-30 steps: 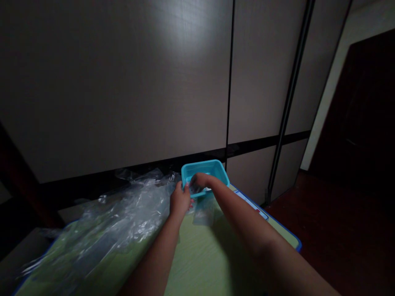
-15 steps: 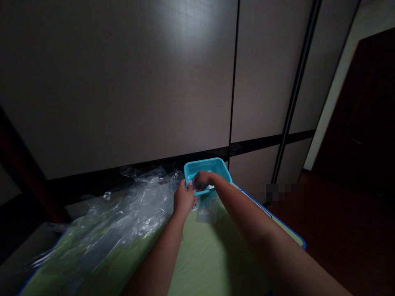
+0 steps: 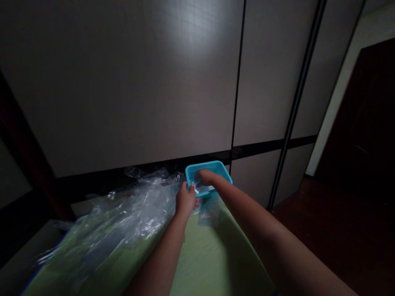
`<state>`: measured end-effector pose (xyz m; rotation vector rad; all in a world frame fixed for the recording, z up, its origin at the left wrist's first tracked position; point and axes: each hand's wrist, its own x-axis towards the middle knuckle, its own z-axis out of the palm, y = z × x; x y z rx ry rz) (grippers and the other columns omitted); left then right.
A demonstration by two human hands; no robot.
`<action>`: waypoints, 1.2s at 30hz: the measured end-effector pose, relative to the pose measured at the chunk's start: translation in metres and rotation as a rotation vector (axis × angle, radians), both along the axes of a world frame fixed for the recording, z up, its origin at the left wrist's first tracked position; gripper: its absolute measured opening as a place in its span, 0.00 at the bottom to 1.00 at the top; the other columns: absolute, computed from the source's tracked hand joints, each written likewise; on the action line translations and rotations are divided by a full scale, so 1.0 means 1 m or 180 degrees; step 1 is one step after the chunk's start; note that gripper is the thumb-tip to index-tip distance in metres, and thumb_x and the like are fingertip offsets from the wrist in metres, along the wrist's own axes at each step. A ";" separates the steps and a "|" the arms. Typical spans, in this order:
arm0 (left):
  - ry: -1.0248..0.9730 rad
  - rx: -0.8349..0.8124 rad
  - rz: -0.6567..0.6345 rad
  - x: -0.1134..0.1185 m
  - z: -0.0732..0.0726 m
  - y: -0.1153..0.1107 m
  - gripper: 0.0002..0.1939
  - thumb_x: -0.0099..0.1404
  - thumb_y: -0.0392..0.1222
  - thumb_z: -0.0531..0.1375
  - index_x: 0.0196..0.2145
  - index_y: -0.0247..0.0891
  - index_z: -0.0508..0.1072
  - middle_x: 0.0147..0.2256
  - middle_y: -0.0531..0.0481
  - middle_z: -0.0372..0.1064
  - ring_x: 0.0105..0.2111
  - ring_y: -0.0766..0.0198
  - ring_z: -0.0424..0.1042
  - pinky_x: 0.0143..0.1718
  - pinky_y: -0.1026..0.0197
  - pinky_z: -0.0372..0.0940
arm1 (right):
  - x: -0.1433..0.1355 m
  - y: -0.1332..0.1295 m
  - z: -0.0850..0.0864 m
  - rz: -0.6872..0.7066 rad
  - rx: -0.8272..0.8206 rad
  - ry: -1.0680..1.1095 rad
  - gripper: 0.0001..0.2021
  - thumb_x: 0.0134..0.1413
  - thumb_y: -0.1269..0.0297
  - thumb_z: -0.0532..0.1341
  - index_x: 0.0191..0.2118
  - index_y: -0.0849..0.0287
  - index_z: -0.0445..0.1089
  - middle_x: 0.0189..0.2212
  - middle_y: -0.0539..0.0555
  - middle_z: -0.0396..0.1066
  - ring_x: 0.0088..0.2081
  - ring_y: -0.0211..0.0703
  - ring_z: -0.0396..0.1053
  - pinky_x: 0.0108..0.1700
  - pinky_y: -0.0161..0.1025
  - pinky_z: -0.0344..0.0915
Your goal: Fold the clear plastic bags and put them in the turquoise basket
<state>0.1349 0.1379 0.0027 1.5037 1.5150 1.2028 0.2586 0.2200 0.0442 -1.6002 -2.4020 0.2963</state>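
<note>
A turquoise basket (image 3: 222, 172) stands at the far edge of the green table (image 3: 197, 255). My left hand (image 3: 185, 199) grips the basket's near left corner, thumb by the rim and fingertips showing below it. My right hand (image 3: 204, 176) reaches down inside the basket, near pale, shiny material (image 3: 202, 188); its fingertips are dim, and what they hold, if anything, cannot be made out. A small clear bag (image 3: 209, 213) lies on the table just in front of the basket.
A heap of crumpled clear plastic bags (image 3: 142, 209) covers the table's left side. Large cabinet doors (image 3: 148, 90) rise directly behind the table. Dark reddish floor (image 3: 327, 230) and a dark door (image 3: 364, 123) are at the right.
The view has shifted slightly, so the scene sits a little lower and farther right. My right hand has moved slightly inside the basket; my left hand keeps its place at the corner.
</note>
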 end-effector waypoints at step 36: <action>0.0577 0.0358 0.0443 0.000 0.003 -0.007 0.17 0.66 0.48 0.47 0.43 0.36 0.67 0.24 0.48 0.71 0.20 0.64 0.71 0.23 0.66 0.63 | 0.053 -0.055 -0.012 0.0855 0.0270 0.0271 0.16 0.51 0.59 0.59 0.44 0.60 0.72 0.46 0.59 0.69 0.50 0.50 0.66 0.52 0.43 0.60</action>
